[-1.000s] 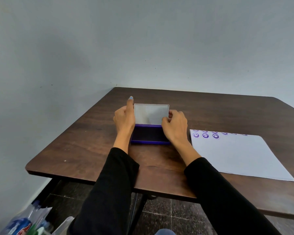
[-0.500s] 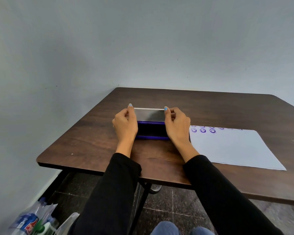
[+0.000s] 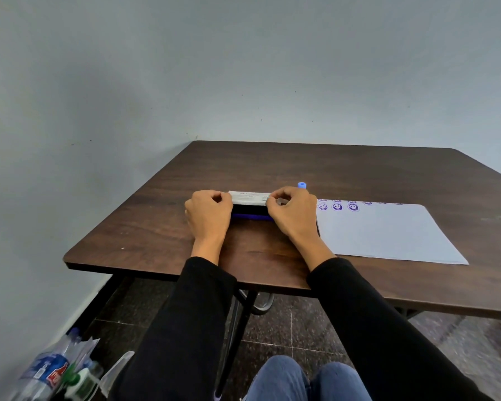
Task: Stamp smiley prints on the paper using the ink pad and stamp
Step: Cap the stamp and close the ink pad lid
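Scene: We sit at a dark wooden table (image 3: 344, 169) set against a plain wall, both arms in black sleeves reaching forward.
Ink pad: The pad (image 3: 250, 217) sits on the table between our hands, its purple base showing at the front edge, its dark inked face half hidden.
Lid: The lid (image 3: 249, 197) is hinged at the back and tilted low over the pad, nearly closed but not flat.
Left hand: Our left hand (image 3: 209, 217) is curled, fingertips pinching the lid's left end.
Right hand: Our right hand (image 3: 294, 212) is curled the same way, pinching the lid's right end.
Paper: The sheet (image 3: 388, 235) lies flat just to the right of our right hand, its left edge touching or nearly touching the wrist.
Prints: Purple smileys (image 3: 337, 207) run along the paper's far edge; most of the sheet is blank.
Stamp: A small blue tip (image 3: 301, 185) pokes up behind our right hand; we judge it is the stamp, mostly hidden.
Risk, ink: Fingertips sit close to the inked face, so a slip could stain them and then smudge the paper.
Risk, paper: Our right wrist could nudge the sheet and skew the row.
Risk, stamp: A careless knuckle could topple the stamp behind it.
Risk, floor: Bottles (image 3: 49, 371) lie by the table leg, well apart from the work.
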Available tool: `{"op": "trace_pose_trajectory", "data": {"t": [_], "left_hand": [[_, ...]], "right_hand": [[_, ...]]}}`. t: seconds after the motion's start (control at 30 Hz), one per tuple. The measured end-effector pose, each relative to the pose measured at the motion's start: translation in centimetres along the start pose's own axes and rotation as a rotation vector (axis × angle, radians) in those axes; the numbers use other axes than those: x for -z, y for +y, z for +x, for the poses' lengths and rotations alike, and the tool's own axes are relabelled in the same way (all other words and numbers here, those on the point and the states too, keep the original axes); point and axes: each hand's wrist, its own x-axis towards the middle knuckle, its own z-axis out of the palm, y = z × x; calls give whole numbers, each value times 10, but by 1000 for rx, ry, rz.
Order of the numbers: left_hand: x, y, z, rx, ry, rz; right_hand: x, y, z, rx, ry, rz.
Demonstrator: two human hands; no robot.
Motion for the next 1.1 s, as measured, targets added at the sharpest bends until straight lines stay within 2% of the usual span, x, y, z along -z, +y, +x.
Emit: {"op": "trace_pose_trajectory", "data": {"t": [0.17,0.7,0.83,1.1], "left_hand": [[3,1,-5,-48,-58,73],[4,6,-9,-29,-81,90],[3,5,-9,-29,-87,105],[3,4,-8,-11,-120,119]], "right_hand": [[0,-2,-4,2,-15,-63],[-6,-10,-10,66,0,-296],[-8,-7,-9,113,-81,-411],[-7,-4,-7,22,-78,-304]]}}
